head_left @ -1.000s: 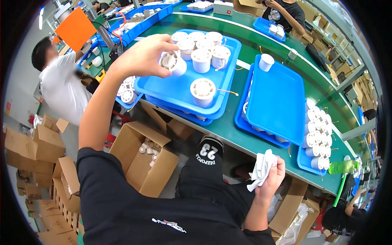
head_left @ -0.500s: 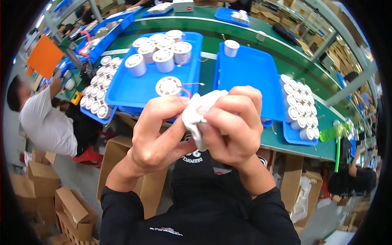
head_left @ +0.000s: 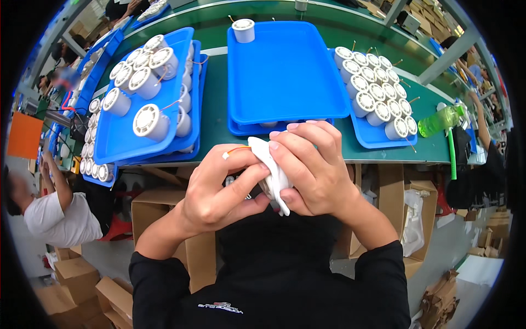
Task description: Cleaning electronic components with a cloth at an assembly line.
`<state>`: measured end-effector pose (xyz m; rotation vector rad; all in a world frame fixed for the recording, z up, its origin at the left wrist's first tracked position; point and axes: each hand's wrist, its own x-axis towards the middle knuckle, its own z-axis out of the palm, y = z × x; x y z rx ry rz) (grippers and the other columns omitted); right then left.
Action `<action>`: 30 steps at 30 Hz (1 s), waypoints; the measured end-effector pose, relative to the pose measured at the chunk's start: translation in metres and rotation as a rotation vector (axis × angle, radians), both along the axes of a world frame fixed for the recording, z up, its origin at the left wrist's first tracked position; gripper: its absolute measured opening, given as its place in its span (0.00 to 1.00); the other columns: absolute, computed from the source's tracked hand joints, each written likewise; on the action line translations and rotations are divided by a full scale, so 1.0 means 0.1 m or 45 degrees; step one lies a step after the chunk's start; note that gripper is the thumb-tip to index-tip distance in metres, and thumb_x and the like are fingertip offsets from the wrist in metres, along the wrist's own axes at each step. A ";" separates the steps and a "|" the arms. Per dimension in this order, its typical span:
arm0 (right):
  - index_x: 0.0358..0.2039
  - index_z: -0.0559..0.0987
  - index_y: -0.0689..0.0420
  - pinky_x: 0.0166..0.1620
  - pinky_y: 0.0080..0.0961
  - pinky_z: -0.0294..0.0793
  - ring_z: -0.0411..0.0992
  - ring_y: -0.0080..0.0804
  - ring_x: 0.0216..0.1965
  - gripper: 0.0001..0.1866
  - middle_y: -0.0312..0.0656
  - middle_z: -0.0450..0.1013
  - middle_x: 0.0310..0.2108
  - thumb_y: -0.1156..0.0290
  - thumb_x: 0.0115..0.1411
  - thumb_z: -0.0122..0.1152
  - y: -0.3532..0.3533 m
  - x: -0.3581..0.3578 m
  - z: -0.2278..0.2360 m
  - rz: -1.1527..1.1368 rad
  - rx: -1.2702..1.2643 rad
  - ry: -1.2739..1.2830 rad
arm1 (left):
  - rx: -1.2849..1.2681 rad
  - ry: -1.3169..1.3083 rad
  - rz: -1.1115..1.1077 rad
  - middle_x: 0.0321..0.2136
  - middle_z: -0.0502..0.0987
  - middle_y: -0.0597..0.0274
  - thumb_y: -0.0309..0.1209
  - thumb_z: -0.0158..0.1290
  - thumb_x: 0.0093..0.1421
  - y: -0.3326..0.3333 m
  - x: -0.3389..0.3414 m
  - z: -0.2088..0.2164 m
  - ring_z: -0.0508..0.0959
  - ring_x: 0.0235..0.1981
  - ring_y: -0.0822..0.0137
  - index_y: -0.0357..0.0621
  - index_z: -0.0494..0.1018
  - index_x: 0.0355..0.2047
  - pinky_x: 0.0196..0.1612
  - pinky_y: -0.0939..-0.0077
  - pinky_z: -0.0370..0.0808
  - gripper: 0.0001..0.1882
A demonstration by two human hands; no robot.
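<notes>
My left hand (head_left: 222,186) and my right hand (head_left: 312,167) are pressed together in front of my chest. Between them sits a small white round part (head_left: 267,189), mostly hidden, with an orange wire (head_left: 234,150) sticking out at the upper left. A white cloth (head_left: 271,162) in my right hand wraps over the part. Straight ahead lies an empty blue tray (head_left: 285,71) with one white part (head_left: 243,30) at its far edge. To the left a blue tray (head_left: 118,140) holds several white round parts (head_left: 149,122).
A blue tray (head_left: 372,137) at the right is filled with white parts in rows, next to a green bottle (head_left: 440,119). The green bench (head_left: 213,118) runs across. Open cardboard boxes (head_left: 164,211) stand below it. A person in a white shirt (head_left: 57,216) sits at the left.
My left hand picked one white part from the left tray and brought it to my chest. My right hand rose with the cloth and closed over it. The view has shifted left.
</notes>
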<state>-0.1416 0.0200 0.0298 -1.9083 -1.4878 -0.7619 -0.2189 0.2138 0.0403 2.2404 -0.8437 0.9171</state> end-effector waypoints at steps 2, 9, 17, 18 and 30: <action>0.45 0.74 0.61 0.49 0.45 0.64 0.67 0.43 0.45 0.25 0.45 0.70 0.45 0.52 0.62 0.43 -0.10 0.07 -0.06 -0.060 -0.023 -0.058 | -0.037 0.036 -0.019 0.37 0.74 0.51 0.19 0.66 0.30 -0.14 0.10 -0.04 0.76 0.34 0.53 0.32 0.75 0.37 0.32 0.69 0.76 0.27; 0.39 0.78 0.57 0.43 0.40 0.68 0.69 0.41 0.42 0.27 0.42 0.73 0.39 0.49 0.66 0.37 -0.50 0.27 -0.09 -0.284 0.055 -0.280 | -0.199 0.086 -0.028 0.36 0.73 0.54 0.18 0.67 0.30 -0.58 0.35 -0.06 0.77 0.34 0.61 0.33 0.75 0.37 0.29 0.76 0.82 0.28; 0.51 0.69 0.65 0.47 0.41 0.66 0.67 0.50 0.45 0.29 0.52 0.70 0.46 0.50 0.67 0.39 -0.61 0.15 -0.49 -0.498 0.289 0.059 | -0.317 0.127 0.059 0.37 0.71 0.53 0.21 0.68 0.31 -0.78 0.39 -0.30 0.78 0.36 0.59 0.35 0.75 0.38 0.32 0.72 0.83 0.28; 0.51 0.69 0.65 0.47 0.41 0.66 0.67 0.50 0.45 0.29 0.52 0.70 0.46 0.50 0.67 0.39 -0.56 0.09 -0.56 -0.500 0.291 0.063 | -0.332 0.120 0.110 0.38 0.71 0.53 0.22 0.69 0.31 -0.79 0.38 -0.35 0.78 0.35 0.59 0.35 0.74 0.39 0.32 0.72 0.82 0.29; 0.63 0.47 0.71 0.55 0.31 0.65 0.65 0.41 0.56 0.34 0.54 0.60 0.57 0.53 0.70 0.32 -0.18 -0.45 -0.74 0.014 0.949 1.505 | -0.896 0.341 0.029 0.42 0.68 0.52 0.26 0.70 0.37 -0.92 0.27 -0.76 0.76 0.40 0.62 0.32 0.70 0.47 0.42 0.73 0.80 0.35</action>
